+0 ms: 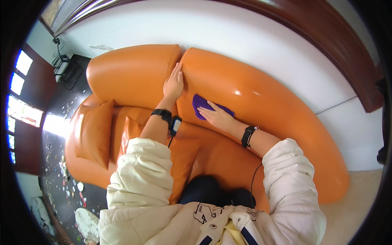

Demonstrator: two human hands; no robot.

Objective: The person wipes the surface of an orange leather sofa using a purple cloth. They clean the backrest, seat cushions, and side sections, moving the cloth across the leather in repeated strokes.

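An orange sofa with a smooth, shiny cover curves across the view. My right hand lies flat with fingers stretched over a purple cloth, pressing it against the front of the right backrest cushion. The cloth shows above and to both sides of the fingers. My left hand rests on the backrest with its fingers extended, right by the seam between the two back cushions. It holds nothing. Both wrists wear black straps, and a small device sits on the left one.
Orange throw pillows lean on the seat at the left. Behind the sofa stands a white wall with a dark wooden rail. Scattered litter covers the dark floor at the left. My knees touch the sofa's front.
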